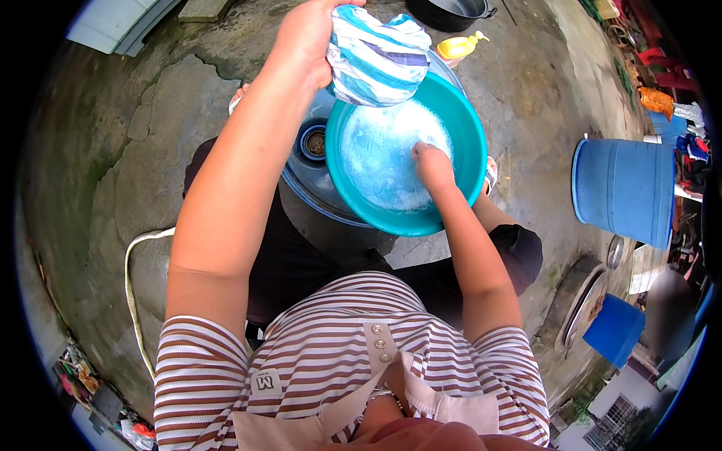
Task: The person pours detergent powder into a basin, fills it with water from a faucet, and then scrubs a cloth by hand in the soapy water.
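A bunched cloth (pixel 378 59) with white, teal and dark blue stripes is gripped in my left hand (pixel 302 48), held up at the far edge of a teal plastic basin (pixel 471 152). Its fingers are mostly hidden by the cloth. Foamy, bluish water (pixel 383 152) fills the lower part of the basin. Just over the foam on the right is my right hand (pixel 434 167), fingers curled together, with nothing visible in it. Beneath the basin lies a blue round surface (pixel 321 200) with a round opening (pixel 313 142) on its left.
Beyond the basin stand a yellow pump bottle (pixel 457 48) and a black pan (pixel 451 14). A blue barrel (pixel 623 189) and a smaller blue container (pixel 615 330) are off to the right. A pale hose (pixel 130 282) curves over the cracked concrete floor (pixel 163 129) at left.
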The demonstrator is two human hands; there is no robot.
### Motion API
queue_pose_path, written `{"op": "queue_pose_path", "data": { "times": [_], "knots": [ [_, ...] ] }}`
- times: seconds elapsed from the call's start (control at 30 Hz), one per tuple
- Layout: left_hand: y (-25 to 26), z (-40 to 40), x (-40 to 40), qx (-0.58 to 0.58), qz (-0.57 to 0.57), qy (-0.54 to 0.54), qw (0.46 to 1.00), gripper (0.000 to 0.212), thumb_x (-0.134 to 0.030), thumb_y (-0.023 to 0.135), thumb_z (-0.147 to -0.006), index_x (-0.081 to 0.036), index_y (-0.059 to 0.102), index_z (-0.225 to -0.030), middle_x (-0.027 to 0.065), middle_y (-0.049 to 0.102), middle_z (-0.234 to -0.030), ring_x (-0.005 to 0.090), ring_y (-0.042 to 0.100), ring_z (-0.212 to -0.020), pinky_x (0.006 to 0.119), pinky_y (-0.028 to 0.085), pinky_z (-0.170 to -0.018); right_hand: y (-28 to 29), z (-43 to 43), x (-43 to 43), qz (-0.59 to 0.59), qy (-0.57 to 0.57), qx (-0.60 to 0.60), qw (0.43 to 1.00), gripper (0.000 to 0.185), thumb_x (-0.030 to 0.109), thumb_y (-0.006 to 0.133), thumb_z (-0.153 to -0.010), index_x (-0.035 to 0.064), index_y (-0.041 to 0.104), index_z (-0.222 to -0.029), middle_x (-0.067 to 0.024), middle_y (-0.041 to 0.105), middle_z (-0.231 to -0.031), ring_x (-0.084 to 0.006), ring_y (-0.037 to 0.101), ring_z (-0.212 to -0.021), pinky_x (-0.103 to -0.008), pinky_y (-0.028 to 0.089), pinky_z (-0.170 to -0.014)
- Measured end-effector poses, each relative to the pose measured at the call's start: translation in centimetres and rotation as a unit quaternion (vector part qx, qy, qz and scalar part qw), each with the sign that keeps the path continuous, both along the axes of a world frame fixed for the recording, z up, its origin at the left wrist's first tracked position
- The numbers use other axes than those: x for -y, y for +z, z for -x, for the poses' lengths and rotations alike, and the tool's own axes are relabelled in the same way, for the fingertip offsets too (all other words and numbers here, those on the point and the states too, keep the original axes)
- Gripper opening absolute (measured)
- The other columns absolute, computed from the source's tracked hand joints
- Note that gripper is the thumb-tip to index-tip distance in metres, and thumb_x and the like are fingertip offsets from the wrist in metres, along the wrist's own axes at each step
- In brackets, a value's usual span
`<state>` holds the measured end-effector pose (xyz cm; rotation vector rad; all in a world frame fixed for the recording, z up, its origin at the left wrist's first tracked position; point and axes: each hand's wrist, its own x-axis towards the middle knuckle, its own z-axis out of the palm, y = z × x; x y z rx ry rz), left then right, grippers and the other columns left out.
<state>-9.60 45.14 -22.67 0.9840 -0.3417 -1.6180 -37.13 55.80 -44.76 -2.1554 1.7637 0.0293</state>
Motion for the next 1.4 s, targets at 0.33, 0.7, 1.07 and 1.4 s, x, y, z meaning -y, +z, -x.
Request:
{"op": "queue_pose_path", "data": {
  "times": [0.33,0.7,1.07,1.4],
  "knots": [
    [-1.0,0.0,0.4,-0.013,0.015,-0.026,0.999,0.015,-0.018,0.063,-0.085,-0.003,0.064,-0.085,0.0105,0.063,-0.072,0.0251,0.063,-0.064,0.037,0.054,-0.063,-0.2,-5.2,-2.4,-0.200,0.198,-0.006,0.960,0.028,0.021,0.058,-0.091,0.0037,0.058,-0.113,-0.0196,0.063,-0.115,-0.0387,0.064,-0.094,-0.0439,0.052,-0.080],
    [-7.3,4.9,-3.4,0.045,0.061,-0.201,0.977,0.026,-0.023,0.058,-0.094,-0.001,0.066,-0.102,0.0105,0.068,-0.094,0.0190,0.067,-0.085,0.034,0.056,-0.077,12.7,-3.0,-0.3,-0.206,-0.222,0.782,0.545,0.040,0.030,0.054,-0.101,0.0081,0.045,-0.133,-0.0132,0.054,-0.132,-0.0251,0.055,-0.118,-0.0413,0.046,-0.098],
    [-15.9,7.7,-7.6,0.302,-0.130,-0.276,0.903,0.060,-0.044,0.039,-0.102,0.004,0.044,-0.138,0.0204,0.051,-0.138,0.0298,0.052,-0.124,0.044,0.040,-0.103,8.7,1.8,-2.0,0.038,-0.327,0.061,0.942,0.023,0.027,0.054,-0.094,0.0064,0.061,-0.102,-0.0212,0.069,-0.094,-0.0403,0.066,-0.089,-0.0498,0.050,-0.078],
    [-13.9,6.6,-10.6,0.684,0.214,-0.525,0.460,0.095,-0.038,0.074,-0.080,-0.002,0.023,-0.151,0.0245,0.018,-0.157,0.0415,0.021,-0.144,0.053,0.023,-0.116,4.8,-0.5,-3.3,-0.088,0.001,0.204,0.975,0.060,0.037,0.063,-0.091,0.0054,0.046,-0.140,-0.0246,0.044,-0.144,-0.0435,0.042,-0.132,-0.0437,0.034,-0.111]
  ]
}}
